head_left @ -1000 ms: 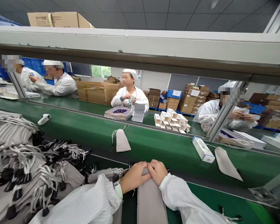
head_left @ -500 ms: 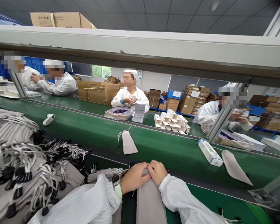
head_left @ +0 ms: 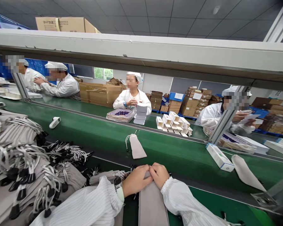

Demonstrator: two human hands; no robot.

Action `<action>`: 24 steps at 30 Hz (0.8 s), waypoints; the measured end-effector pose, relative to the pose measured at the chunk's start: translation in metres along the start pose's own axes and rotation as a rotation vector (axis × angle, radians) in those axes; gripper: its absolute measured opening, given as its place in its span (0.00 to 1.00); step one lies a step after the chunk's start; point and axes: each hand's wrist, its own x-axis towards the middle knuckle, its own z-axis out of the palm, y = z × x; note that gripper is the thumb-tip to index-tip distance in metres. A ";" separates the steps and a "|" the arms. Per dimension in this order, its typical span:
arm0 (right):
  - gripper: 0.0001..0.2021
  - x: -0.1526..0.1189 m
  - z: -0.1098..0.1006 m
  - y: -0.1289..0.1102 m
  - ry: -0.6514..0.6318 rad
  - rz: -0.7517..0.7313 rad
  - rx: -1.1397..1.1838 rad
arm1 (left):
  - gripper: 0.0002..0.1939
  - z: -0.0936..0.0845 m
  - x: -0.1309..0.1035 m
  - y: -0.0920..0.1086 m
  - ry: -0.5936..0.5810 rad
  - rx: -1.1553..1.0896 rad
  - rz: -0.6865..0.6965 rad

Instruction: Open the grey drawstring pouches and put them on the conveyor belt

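My left hand [head_left: 137,179], with a watch on its wrist, is closed over the far end of a flat stack of grey drawstring pouches [head_left: 152,205] in front of me. Touching it at the knuckles, my right hand [head_left: 159,175] has its fingers curled over the same end. The far edge of the stack and the fingertips are hidden under the hands. A large heap of similar pouches with white cords and black cord stoppers [head_left: 21,169] lies to the left. One single pouch [head_left: 137,146] lies on the green conveyor belt [head_left: 174,157] beyond my hands.
On the belt are a small white device [head_left: 55,122] at left, a white box [head_left: 219,157] and another pouch [head_left: 247,172] at right. A shelf beam [head_left: 141,47] crosses above. Across the belt, co-workers in white sit near open white boxes [head_left: 173,122] and a woven tray [head_left: 120,115].
The single pouch, the white device, the white box and the right-hand pouch have moved rightward along the belt. My hands stay in place on the stack.
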 end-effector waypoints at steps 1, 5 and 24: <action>0.21 0.000 0.000 0.000 0.000 -0.003 0.004 | 0.03 0.000 0.000 0.000 -0.001 -0.001 0.000; 0.20 0.000 0.001 0.001 -0.001 -0.006 0.017 | 0.04 -0.001 0.000 0.001 -0.003 -0.003 -0.003; 0.20 0.000 0.000 0.001 -0.001 0.005 -0.003 | 0.04 0.000 0.000 0.000 0.009 -0.001 0.006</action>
